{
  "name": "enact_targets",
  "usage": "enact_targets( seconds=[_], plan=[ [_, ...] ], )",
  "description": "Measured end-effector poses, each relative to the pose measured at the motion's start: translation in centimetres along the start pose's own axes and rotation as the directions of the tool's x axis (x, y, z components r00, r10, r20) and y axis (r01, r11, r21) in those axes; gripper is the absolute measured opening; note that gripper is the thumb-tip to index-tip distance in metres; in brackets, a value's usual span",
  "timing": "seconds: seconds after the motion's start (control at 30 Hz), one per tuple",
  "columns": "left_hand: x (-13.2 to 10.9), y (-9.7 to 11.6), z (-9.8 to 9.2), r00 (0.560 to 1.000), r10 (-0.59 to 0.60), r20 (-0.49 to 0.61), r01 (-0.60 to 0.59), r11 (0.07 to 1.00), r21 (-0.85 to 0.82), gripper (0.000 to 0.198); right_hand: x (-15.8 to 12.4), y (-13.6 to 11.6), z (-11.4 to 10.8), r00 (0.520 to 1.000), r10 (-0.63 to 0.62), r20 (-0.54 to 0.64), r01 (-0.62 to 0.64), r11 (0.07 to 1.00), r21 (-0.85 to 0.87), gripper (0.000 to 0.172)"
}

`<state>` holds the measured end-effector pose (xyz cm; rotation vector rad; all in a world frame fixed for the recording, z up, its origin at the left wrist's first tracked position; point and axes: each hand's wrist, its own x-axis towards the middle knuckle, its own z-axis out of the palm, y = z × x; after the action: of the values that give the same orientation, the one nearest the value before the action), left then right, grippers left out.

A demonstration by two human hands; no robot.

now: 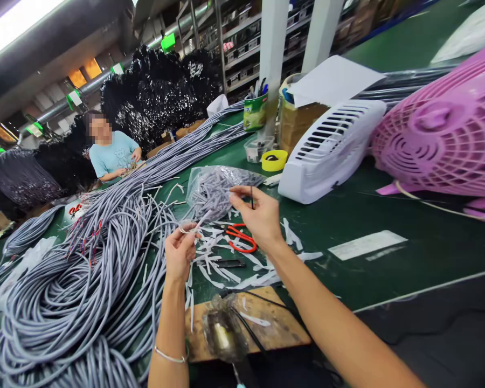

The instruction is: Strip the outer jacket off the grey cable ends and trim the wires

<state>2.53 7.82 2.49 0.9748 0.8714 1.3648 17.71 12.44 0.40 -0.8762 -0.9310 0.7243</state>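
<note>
My left hand [180, 249] is closed in a pinch on a thin pale cable tie [194, 226], held above the green table [388, 215]. My right hand [256, 215] is raised beside it, fingers curled, pinching a short thin dark piece [252, 197] that stands upright between thumb and fingers. Just behind both hands lies a clear plastic bag of grey ties [216, 188]. Red-handled scissors [240, 240] lie under my right hand among white offcut strips [226, 269]. A big heap of grey cables [84, 280] spreads at my left.
A white fan heater [331, 151] and a pink fan [448, 129] stand at the right. A yellow tape roll [274, 160], a small clear tub and a green pen cup [255, 111] sit behind. A wooden board [262, 323] lies near me. A person in a blue shirt [113, 153] works at far left.
</note>
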Motion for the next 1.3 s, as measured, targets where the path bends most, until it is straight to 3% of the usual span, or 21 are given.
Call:
enact_targets(
  seconds=[0.07, 0.17, 0.23, 0.47, 0.6, 0.67, 0.83, 0.97, 1.1, 1.3],
  plan=[
    [0.0, 0.0, 0.1, 1.0, -0.01, -0.005, 0.01, 1.0, -0.013, 0.036, -0.2, -0.3, 0.1, 0.997, -0.002, 0.077, 0.004, 1.0, -0.022, 0.032],
    [0.1, -0.3, 0.3, 0.999, -0.033, -0.01, 0.034, 0.999, 0.014, 0.037, -1.3, -1.0, 0.8, 0.942, 0.024, 0.336, -0.049, 0.997, 0.065, 0.036],
    [0.1, -0.7, 0.4, 1.0, -0.027, -0.015, 0.028, 0.998, 0.059, 0.038, -1.9, -1.4, 1.3, 0.922, 0.016, 0.386, -0.05, 0.996, 0.079, 0.033],
    [0.6, -1.5, 0.3, 0.972, 0.052, -0.227, -0.053, 0.999, 0.005, 0.047, -2.8, -1.2, 1.8, 0.963, 0.001, 0.269, -0.014, 0.999, 0.049, 0.025],
    [0.7, -1.2, 0.1, 0.955, 0.065, -0.288, -0.083, 0.995, -0.051, 0.053, -3.1, -1.2, 2.2, 0.969, 0.024, 0.246, -0.034, 0.999, 0.036, 0.025],
    [0.6, -0.8, 0.0, 0.964, 0.045, -0.264, -0.071, 0.993, -0.092, 0.054, -3.1, -1.2, 2.2, 0.969, 0.035, 0.244, -0.045, 0.998, 0.036, 0.026],
    [0.3, -0.4, 0.0, 0.999, -0.004, -0.049, -0.001, 0.996, -0.093, 0.048, -2.9, -1.1, 2.0, 0.966, 0.045, 0.254, -0.054, 0.998, 0.028, 0.026],
    [0.5, -0.9, 0.0, 0.989, 0.056, -0.136, -0.059, 0.998, -0.018, 0.043, -3.0, -1.0, 1.9, 0.973, 0.029, 0.231, -0.035, 0.999, 0.021, 0.024],
    [0.9, -1.2, -0.5, 0.947, 0.132, -0.292, -0.115, 0.991, 0.073, 0.046, -3.2, -0.8, 2.1, 0.987, 0.001, 0.161, -0.007, 0.999, 0.039, 0.023],
    [1.5, -1.3, -1.8, 0.837, 0.278, -0.472, -0.22, 0.96, 0.175, 0.044, -3.4, -0.6, 2.3, 0.994, -0.038, 0.1, 0.038, 0.999, 0.005, 0.021]
  ],
)
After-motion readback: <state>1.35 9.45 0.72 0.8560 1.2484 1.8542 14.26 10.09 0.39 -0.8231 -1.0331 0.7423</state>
